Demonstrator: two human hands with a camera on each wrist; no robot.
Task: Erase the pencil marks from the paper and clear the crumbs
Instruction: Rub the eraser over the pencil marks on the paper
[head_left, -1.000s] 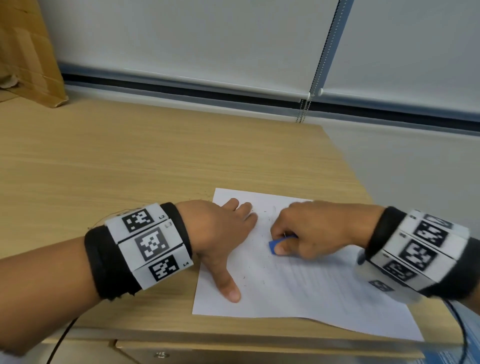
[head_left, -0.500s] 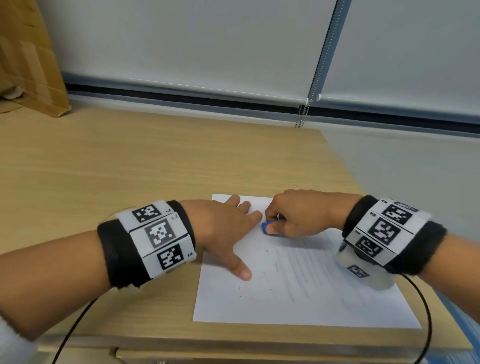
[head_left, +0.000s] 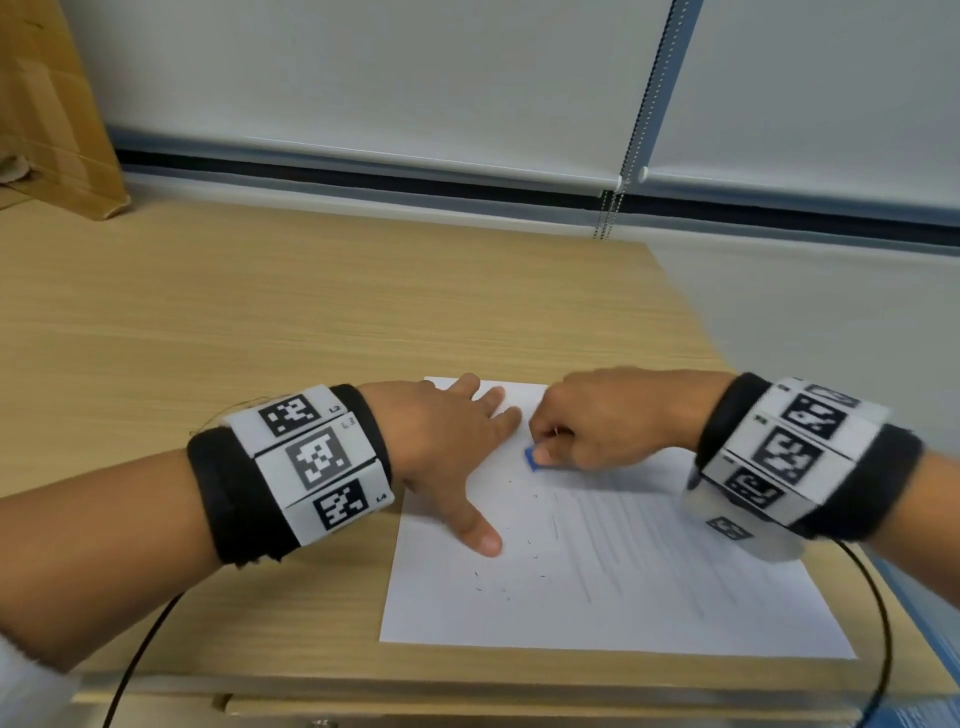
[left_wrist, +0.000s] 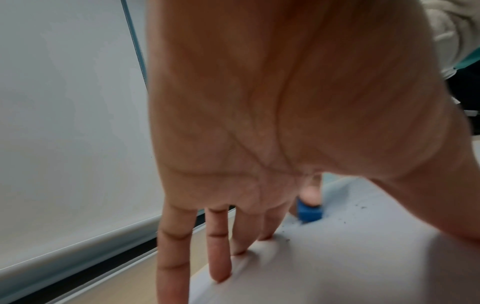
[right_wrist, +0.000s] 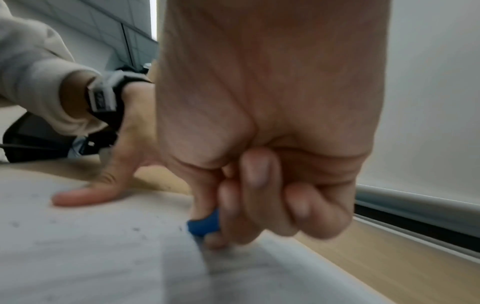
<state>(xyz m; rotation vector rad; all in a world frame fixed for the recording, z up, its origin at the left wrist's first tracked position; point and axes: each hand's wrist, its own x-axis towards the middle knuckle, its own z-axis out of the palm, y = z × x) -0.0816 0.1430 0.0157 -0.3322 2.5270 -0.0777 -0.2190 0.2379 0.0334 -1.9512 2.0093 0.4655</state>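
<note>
On the counter (head_left: 260, 322), the right hand (head_left: 597, 421) pinches a blue eraser (head_left: 531, 460) against the paper's (head_left: 649, 597) 12 o'clock edge; the left hand's (head_left: 441, 441) straight fingers (left_wrist: 221, 257) press the sheet flat.

Wooden desk (head_left: 311, 322) under paper (head_left: 571, 613) and cardboard (head_left: 57, 130).

A light wooden desk (head_left: 260, 322) stood against a wall hung with white roller blinds (head_left: 363, 78) and their beaded pull chain (head_left: 631, 140), while a brown cardboard box (head_left: 47, 114) sat at its far left corner and a black cable (head_left: 135, 670) trailed over its near edge.
</note>
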